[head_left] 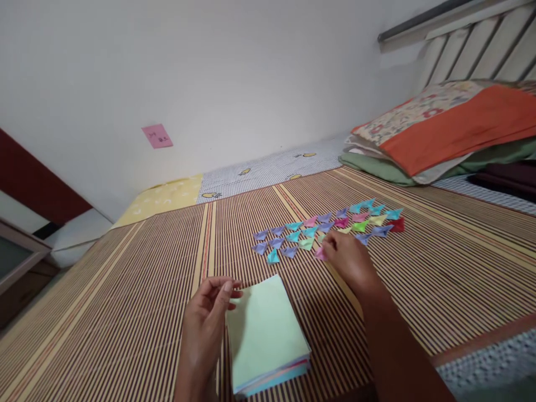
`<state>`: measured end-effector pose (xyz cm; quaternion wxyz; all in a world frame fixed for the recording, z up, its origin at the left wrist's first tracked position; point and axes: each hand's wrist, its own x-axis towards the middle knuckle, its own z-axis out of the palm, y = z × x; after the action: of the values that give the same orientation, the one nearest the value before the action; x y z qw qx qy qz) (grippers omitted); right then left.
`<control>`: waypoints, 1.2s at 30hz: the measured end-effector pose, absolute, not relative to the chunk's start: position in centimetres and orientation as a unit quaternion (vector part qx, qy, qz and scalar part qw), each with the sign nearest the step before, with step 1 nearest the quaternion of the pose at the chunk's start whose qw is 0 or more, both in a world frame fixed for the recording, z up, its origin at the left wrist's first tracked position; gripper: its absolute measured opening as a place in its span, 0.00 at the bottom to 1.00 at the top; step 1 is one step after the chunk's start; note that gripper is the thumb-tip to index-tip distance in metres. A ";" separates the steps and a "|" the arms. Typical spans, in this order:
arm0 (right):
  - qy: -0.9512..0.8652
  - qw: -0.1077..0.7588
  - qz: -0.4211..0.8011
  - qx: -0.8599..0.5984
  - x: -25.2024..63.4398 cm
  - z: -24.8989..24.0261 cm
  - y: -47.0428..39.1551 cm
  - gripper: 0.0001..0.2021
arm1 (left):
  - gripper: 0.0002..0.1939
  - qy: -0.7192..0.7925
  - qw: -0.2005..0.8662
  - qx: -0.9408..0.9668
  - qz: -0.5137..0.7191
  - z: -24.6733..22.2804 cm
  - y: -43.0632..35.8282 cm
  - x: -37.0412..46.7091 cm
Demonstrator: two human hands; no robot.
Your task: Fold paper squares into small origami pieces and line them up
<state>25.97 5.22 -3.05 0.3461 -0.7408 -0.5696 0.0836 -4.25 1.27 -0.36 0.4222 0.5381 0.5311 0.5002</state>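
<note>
My left hand (211, 310) is beside the upper left edge of a stack of coloured paper (268, 332), its top sheet pale green. Its fingers are half curled and apart, with nothing seen in them. Farther forward, my right hand (350, 261) is closed, its fingertips at a small pink folded paper piece (321, 254) on the mat. The hand hides part of that piece and some pieces behind it. Rows of small pointed origami pieces (310, 231) in purple, blue, green, pink, yellow and red lie around the right hand. A turquoise one (273, 256) lies nearest the stack.
A striped bamboo mat (138, 301) covers the bed. Orange and floral bedding (460, 128) is piled at the far right, by a slatted headboard (481, 42). A pink note (157, 136) is stuck on the white wall. Yellow cloth (167, 198) borders the mat's far left.
</note>
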 end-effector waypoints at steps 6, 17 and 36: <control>-0.708 0.369 0.188 -0.572 21.9 0.1 3.4 0.06 | 0.14 0.549 0.411 0.513 0.516 -0.5 1.0 -6.0; -0.763 0.279 0.240 -0.531 18.8 -3.4 4.1 0.10 | 0.14 0.621 0.283 0.555 0.476 -3.4 0.9 -7.0; -0.749 0.292 0.272 -0.529 19.1 -4.4 4.6 0.08 | 0.14 0.633 0.273 0.567 0.452 -4.3 0.7 -5.5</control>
<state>19.12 4.64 -4.41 0.2925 -0.5287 -0.7490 0.2719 -5.49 0.70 -4.26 0.2727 0.5667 0.6326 0.4520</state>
